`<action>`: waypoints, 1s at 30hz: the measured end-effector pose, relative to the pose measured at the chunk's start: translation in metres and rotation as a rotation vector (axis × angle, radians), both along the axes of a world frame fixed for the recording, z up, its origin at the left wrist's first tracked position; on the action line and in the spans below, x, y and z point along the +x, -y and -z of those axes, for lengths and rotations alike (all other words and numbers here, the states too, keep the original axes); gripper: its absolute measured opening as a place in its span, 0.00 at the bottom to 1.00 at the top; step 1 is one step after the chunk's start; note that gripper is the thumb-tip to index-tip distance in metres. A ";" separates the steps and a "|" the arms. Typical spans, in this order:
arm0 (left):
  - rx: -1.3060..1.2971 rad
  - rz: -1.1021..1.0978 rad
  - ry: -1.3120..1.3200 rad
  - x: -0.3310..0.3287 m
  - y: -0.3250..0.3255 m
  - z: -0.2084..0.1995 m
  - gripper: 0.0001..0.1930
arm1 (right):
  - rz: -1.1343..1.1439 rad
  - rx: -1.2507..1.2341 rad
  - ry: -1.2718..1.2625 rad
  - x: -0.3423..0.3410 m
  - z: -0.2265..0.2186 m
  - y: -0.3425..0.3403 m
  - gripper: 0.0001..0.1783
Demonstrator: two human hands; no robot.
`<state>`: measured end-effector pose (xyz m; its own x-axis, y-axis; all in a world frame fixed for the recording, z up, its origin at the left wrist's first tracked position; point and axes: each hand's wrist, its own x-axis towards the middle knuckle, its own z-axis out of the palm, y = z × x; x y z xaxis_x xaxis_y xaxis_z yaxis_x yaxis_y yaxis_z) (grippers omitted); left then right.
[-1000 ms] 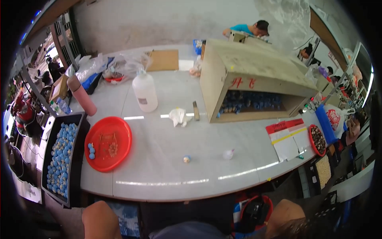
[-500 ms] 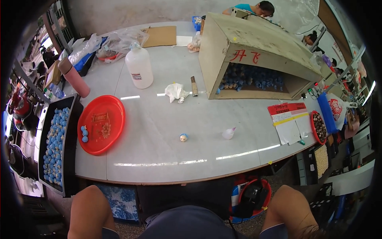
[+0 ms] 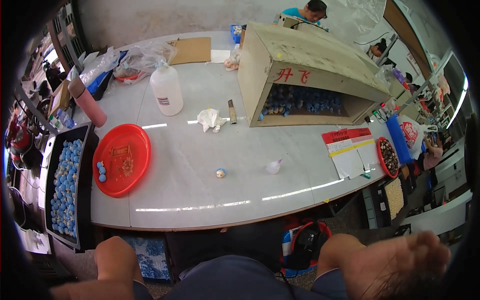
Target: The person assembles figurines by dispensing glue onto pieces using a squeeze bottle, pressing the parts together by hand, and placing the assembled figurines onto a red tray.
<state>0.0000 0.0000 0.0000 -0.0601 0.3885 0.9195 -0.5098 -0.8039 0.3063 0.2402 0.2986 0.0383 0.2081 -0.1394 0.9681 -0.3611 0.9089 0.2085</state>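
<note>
My right hand (image 3: pixel 400 265) is raised at the lower right above my thigh, slightly blurred. Its palm shows, the fingers look stretched out, and I see nothing in them. At the lower left edge only a strip of my left hand or forearm (image 3: pixel 75 291) appears over my other thigh; its fingers cannot be made out. Neither touches the grey table (image 3: pixel 200 197). On the tabletop in front of me sits a small doll head (image 3: pixel 221 173) with blue hair. To its right stands a small translucent squeeze bottle (image 3: pixel 273 167) with a purplish tip.
A red plate (image 3: pixel 131 176) holding blue heads and a black crate (image 3: pixel 86 200) full of them stand left. Behind are a large white bottle (image 3: pixel 166 90), crumpled tissue (image 3: pixel 211 120) and a beige box (image 3: pixel 310 60). Papers (image 3: pixel 346 162) and a red bowl (image 3: pixel 380 159) lie right.
Both my arms have come into the lower edge of the picture, the right hand rising at the lower right. The view has shifted slightly, so the table's things appear further left.
</note>
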 end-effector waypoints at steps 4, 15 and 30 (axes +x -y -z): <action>-0.412 -1.368 0.068 -0.033 -0.134 0.033 0.27 | 0.032 -0.783 0.325 -0.054 0.136 -0.086 0.30; -1.319 -0.963 -1.051 -0.082 -0.234 0.176 0.28 | 0.484 -0.942 1.133 -0.096 0.257 -0.112 0.28; -1.187 -1.034 -0.725 -0.075 -0.233 0.194 0.12 | -0.143 -1.097 0.992 -0.135 0.248 -0.075 0.13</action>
<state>-0.0752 0.2330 -0.1940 -0.4380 0.8888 0.1348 0.5267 0.1321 0.8397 0.1050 0.3733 -0.2096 -0.6348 0.7007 0.3257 -0.0399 0.3912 -0.9194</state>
